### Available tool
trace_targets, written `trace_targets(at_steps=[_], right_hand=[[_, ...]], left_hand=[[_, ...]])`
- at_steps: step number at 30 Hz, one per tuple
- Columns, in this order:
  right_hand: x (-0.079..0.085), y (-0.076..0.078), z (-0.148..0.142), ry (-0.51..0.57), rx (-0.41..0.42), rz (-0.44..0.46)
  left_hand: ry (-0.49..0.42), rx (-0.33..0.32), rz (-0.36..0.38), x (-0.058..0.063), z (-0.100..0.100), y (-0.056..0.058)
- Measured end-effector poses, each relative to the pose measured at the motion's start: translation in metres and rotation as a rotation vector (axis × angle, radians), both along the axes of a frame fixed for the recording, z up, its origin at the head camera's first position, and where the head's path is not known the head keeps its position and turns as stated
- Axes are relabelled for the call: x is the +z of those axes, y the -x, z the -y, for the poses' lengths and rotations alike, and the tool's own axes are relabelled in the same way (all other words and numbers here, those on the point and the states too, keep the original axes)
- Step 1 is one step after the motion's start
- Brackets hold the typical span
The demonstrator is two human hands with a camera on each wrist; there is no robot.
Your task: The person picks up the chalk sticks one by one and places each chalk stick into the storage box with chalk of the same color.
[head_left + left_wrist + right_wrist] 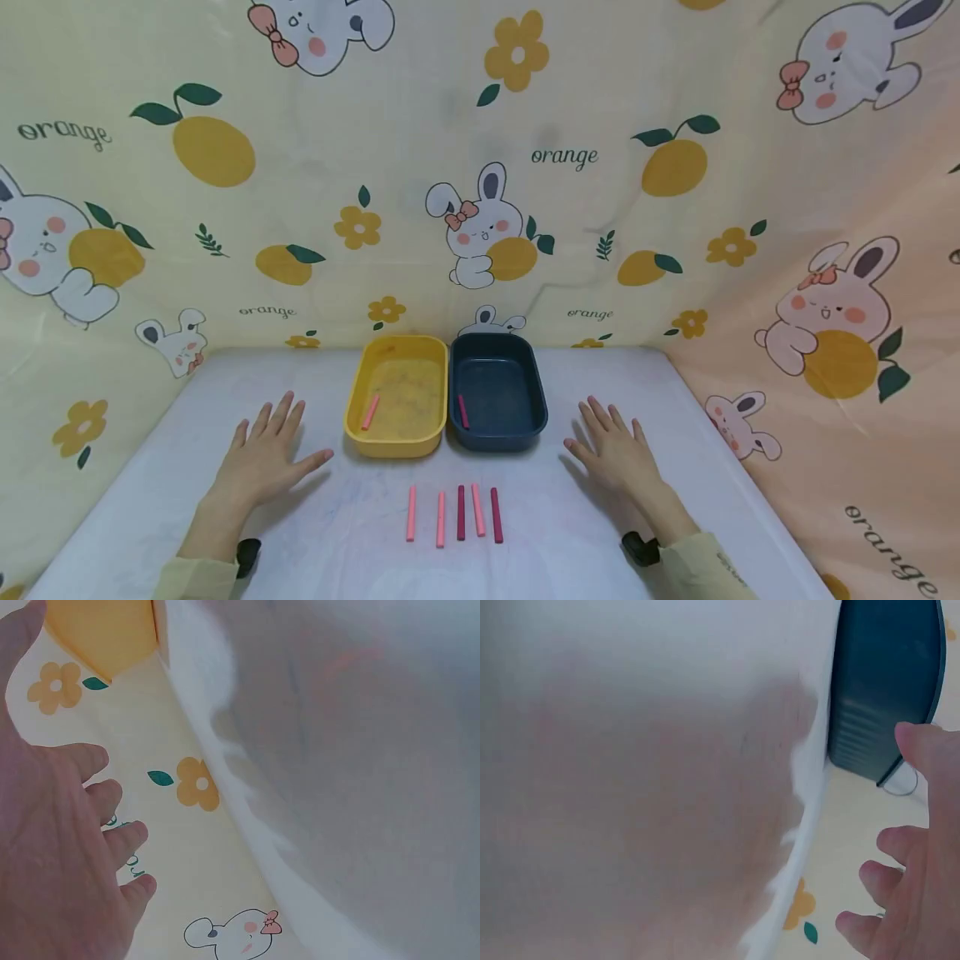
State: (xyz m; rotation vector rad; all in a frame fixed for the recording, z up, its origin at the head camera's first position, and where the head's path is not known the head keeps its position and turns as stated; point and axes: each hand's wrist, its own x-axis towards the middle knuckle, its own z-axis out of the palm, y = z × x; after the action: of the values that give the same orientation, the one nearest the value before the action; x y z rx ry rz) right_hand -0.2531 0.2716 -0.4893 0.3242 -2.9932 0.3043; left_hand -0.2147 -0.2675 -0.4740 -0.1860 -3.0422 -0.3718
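My left hand [262, 454] is held over the table to the left of a yellow bin [356, 417], fingers spread and holding nothing. On the other side, my right hand [615, 450] is spread the same way, to the right of a dark blue bin [536, 417]. A pink crayon-like stick [371, 412] lies in the yellow bin, and a dark magenta stick [463, 412] lies in the blue one. In front of the bins is a row of three pink sticks [411, 513] and two dark magenta sticks [461, 512]. Both wrist views show spread fingers with nothing between them.
The two bins stand side by side at the back of a white-covered table [337, 550]. Behind and beside the table hangs a cream cloth [450, 108] printed with rabbits, oranges and flowers. Each wrist wears a black band [641, 549].
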Motion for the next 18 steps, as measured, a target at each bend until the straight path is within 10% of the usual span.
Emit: trace_targets(at_steps=[18], right_hand=[[0.005,-0.012,0.016,0.190,0.026,-0.108]], left_hand=[[-0.026,-0.052,-0.102,0.002,-0.022,0.004]])
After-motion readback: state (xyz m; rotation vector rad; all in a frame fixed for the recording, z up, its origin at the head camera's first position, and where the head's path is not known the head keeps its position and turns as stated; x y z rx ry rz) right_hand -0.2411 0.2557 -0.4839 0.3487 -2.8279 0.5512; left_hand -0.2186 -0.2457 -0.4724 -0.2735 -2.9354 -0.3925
